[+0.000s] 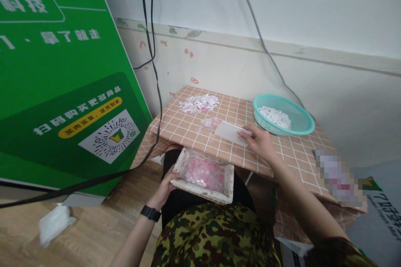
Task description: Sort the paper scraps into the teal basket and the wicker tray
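Observation:
My left hand [169,183] grips the left side of a cloth-lined basket [230,181] on my lap, below the table edge. Inside the basket lie clear packets [203,172] with pink and white contents. Over the table, my right hand [257,139] pinches the right end of a flat white translucent card or sheet [232,132]. Beside that sheet's left end rests a small clear packet [211,122] with pink and white bits. Farther back is a loose pile of white and pink pieces [199,103]. A turquoise basket [300,127] holds many white pieces [275,117].
The table [175,131] wears a brown checked cloth and stands against the wall. A tall green panel [62,71] rises at left, with a black cable [156,91] hanging before it. A white plastic bag [55,222] lies on the wooden floor. A blurred item [338,175] is at right.

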Demonstrator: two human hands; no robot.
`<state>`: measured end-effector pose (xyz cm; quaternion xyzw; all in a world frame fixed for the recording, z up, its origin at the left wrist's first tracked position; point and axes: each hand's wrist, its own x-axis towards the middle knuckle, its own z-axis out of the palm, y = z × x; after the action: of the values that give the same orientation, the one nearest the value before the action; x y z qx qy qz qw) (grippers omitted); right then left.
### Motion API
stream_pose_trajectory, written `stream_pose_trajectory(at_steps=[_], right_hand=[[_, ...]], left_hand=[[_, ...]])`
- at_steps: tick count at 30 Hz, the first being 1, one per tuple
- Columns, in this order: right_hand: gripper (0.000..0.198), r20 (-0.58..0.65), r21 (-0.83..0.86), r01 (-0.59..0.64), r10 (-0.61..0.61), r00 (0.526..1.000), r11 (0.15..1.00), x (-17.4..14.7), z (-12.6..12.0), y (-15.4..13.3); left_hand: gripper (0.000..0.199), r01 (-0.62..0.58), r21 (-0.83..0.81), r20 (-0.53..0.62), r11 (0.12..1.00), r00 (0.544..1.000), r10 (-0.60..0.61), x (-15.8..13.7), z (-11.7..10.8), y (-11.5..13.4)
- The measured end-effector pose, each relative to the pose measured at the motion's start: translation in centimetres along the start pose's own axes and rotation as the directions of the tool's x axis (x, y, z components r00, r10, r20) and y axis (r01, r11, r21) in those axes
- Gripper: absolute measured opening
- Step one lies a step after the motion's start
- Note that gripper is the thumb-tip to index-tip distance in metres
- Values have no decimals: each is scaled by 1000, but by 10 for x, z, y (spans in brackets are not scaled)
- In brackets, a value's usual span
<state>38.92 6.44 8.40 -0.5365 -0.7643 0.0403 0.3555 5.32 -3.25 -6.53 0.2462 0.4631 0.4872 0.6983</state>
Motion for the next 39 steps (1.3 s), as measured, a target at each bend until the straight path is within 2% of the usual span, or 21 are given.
stream_pose_trajectory(at_steps=[3, 8, 13, 19, 28, 30, 34, 39], right_hand=[[28, 62, 54, -19, 16, 998, 998, 0, -4, 0], [30, -9, 52, -59, 60, 998, 997, 1, -2, 1], [30, 72, 84, -81, 75, 995, 993, -1, 0, 2], [32, -13, 78, -137, 138, 990, 988, -2, 5, 4], [31, 192, 265, -158, 109, 975, 951, -5, 10, -13], [31, 147, 257, -178, 144, 979, 950, -2, 8, -8], [32, -3, 106, -203, 205, 979, 973, 6, 9, 4], [33, -29, 95, -173, 176, 984, 980, 13, 22, 5]], left_hand=[[44, -13, 1, 22, 1000, 1000, 13, -2, 2, 2], [43, -12, -1, 14, 1000, 1000, 12, -2, 1, 2], [42, 3, -7, 1, 1000, 1000, -3, 1, -3, -2], [40, 2, -17, -2, 1000, 1000, -2, 2, -2, -2], [43, -6, 9, 9, 1000, 1000, 6, 2, -3, -2], [44, -9, 11, 12, 1000, 1000, 9, 2, -4, -3], [44, -5, 2, 12, 1000, 1000, 5, 3, -5, -4], [42, -5, -2, 3, 1000, 1000, 5, 3, -5, -5]])
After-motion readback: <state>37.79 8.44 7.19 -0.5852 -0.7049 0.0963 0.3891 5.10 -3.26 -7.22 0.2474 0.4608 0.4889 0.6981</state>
